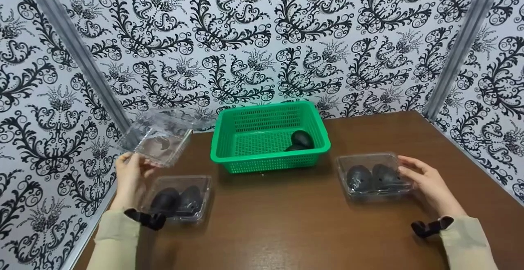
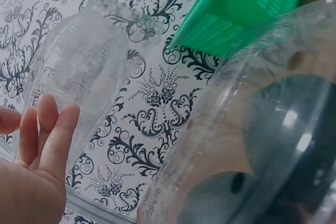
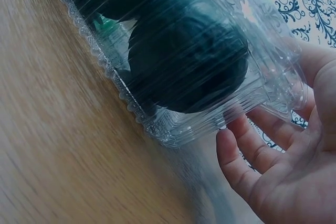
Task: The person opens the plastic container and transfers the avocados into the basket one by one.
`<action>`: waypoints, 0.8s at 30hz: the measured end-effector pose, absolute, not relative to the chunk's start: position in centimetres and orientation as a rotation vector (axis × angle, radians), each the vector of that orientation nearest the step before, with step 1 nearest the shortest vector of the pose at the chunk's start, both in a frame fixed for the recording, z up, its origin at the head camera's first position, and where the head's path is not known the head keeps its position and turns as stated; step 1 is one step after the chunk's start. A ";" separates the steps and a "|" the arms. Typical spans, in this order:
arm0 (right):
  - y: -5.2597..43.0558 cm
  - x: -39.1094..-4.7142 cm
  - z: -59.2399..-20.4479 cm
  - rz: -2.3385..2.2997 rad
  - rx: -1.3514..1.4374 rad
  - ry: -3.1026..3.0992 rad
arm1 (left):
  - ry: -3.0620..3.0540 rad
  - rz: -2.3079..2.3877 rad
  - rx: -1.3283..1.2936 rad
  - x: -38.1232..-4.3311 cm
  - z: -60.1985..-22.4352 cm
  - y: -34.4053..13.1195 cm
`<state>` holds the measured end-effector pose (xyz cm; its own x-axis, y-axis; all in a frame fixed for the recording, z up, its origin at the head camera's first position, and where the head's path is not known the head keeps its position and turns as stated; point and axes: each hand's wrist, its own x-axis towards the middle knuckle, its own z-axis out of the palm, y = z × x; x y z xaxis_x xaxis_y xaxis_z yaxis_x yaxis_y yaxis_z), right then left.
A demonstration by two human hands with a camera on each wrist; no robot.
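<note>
Landmark: green basket (image 1: 270, 166) on the table (image 1: 278, 217). Two dark oval pieces (image 1: 302, 139) show in its right-hand part, one mostly hidden by the front wall. Right of the basket and slightly nearer the wearer: clear box (image 1: 348, 160), two dark ovals (image 1: 360, 178) inside, lid apparently closed. The right hand (image 1: 429, 183) grips that box at the side away from the basket, fingers curled under its edge; cannot tell whether it is fully off the table. Left of the basket: the left hand (image 1: 132, 174) pinches the edge of an unfolded clear container (image 1: 163, 149), held up and tilted, no ovals visible in it. Nearer the wearer than the basket, to its left: second filled box (image 1: 206, 194), also holding two ovals. Progress, judged from the layout: two boxes appear packed; the unfolded container is unfilled and the basket's ovals are yet to be boxed.
</note>
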<state>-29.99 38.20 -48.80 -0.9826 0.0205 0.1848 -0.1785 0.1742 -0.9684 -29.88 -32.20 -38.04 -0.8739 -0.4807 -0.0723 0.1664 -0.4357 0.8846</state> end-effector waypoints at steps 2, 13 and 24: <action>38.2 -29.9 -48.8 1.948 0.162 -2.267 | -1.399 -2.310 0.460 -30.2 -38.1 -32.5; 38.4 -29.5 -49.0 1.981 0.148 -2.242 | -1.338 -2.350 0.528 -31.7 -39.6 -33.8; 37.9 -29.8 -48.5 1.984 0.128 -2.260 | -1.315 -2.336 0.686 -31.1 -41.0 -36.2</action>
